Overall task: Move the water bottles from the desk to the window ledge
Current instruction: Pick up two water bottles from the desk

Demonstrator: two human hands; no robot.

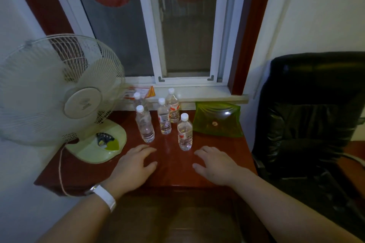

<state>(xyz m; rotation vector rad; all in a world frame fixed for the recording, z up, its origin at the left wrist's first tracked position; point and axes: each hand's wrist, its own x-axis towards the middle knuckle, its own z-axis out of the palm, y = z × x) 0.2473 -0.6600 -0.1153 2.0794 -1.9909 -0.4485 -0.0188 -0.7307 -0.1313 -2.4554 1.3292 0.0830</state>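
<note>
Several clear water bottles with white caps stand upright on the red-brown desk point(171, 171): a front-left bottle point(145, 124), a middle bottle point(164, 117), a front-right bottle point(185, 133), a rear bottle point(173, 106) and one at the back left point(137, 99). The pale window ledge point(207, 94) runs behind them under the window. My left hand point(134, 165) rests flat on the desk in front of the bottles, fingers apart, holding nothing. My right hand point(213, 163) lies flat just below the front-right bottle, also holding nothing.
A white desk fan point(59, 89) with a pale green base point(96, 146) takes up the desk's left side. A green plastic pouch point(217, 120) leans at the back right. A black office chair point(308, 114) stands to the right. An orange-edged paper point(141, 91) lies on the ledge's left end.
</note>
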